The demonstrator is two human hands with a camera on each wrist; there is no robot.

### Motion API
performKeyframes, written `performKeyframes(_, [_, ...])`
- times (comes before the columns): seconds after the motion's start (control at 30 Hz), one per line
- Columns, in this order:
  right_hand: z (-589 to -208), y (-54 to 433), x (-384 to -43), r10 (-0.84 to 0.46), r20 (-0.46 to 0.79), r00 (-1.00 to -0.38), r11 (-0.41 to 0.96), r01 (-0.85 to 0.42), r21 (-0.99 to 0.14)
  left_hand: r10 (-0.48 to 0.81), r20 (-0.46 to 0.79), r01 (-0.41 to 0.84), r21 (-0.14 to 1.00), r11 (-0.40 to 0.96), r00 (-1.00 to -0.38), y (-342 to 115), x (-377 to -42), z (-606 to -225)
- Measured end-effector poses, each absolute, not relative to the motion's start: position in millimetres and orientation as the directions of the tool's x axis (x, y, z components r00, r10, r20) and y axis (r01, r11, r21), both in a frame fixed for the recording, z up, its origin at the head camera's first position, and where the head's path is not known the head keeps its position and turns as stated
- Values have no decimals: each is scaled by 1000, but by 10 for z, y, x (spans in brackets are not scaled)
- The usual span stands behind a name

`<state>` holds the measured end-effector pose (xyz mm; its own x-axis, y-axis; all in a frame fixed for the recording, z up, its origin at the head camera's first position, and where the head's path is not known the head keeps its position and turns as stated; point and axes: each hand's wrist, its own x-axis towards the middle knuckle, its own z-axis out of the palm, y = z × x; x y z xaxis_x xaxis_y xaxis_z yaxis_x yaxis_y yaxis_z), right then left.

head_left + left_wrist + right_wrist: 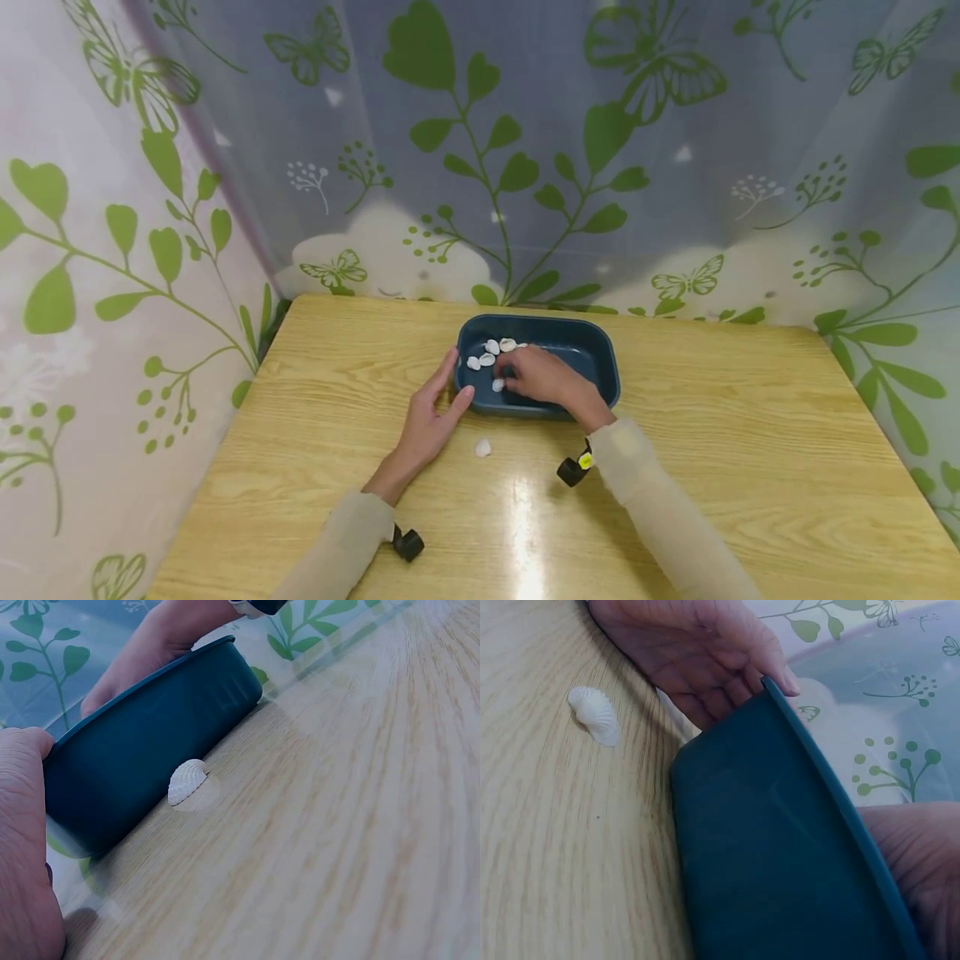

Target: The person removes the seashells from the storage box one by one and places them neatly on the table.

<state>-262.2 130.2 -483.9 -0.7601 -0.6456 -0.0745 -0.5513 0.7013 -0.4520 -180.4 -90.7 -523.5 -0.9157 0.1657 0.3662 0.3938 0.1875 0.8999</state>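
A dark blue rectangular plastic tub [613, 367] stands on the table. Inside it, toward the left, lie several small white seashells [507, 344]. My right hand [546, 377] reaches down into the tub, its thumb and fingers pinching a white seashell [498, 385] close to the bottom. At the tub's left end, my left hand [423, 427] rests against the wall with fingers extended and thumb at the near rim. One ridged white shell [187, 782] lies on the table in front of the tub, between the forearms. The tub's wall hides the right fingertips in both wrist views.
The light wood-grain table [750, 450] extends to both sides and toward me. A curtain [480, 167] with green leaves and butterflies hangs behind its back edge, with more such fabric at left and right. Small black wrist cameras [573, 472] sit on both wrists.
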Motion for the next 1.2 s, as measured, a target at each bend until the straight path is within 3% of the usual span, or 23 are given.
performKeyframes(0.37, [-4898, 1315, -2596, -647, -40, -762, 685, -557, -470, 163, 366, 392, 902, 182, -916, -916, -1807, -5226])
performKeyframes(0.9, [-4906, 1370, -2644, -597, -114, -794, 711, -458, -535, 169, 349, 376, 911, 170, -922, -931, -1793, -5161])
performKeyframes(1.07, [-4954, 1377, -2646, -619, -101, -779, 685, -472, -556, 182, 344, 375, 911, 172, -921, -933, -1795, -5183])
performKeyframes(1.2, [-4975, 1377, -2650, -633, -102, -768, 672, -478, -566, 181, 347, 378, 909, 177, -920, -941, -1883, -5407])
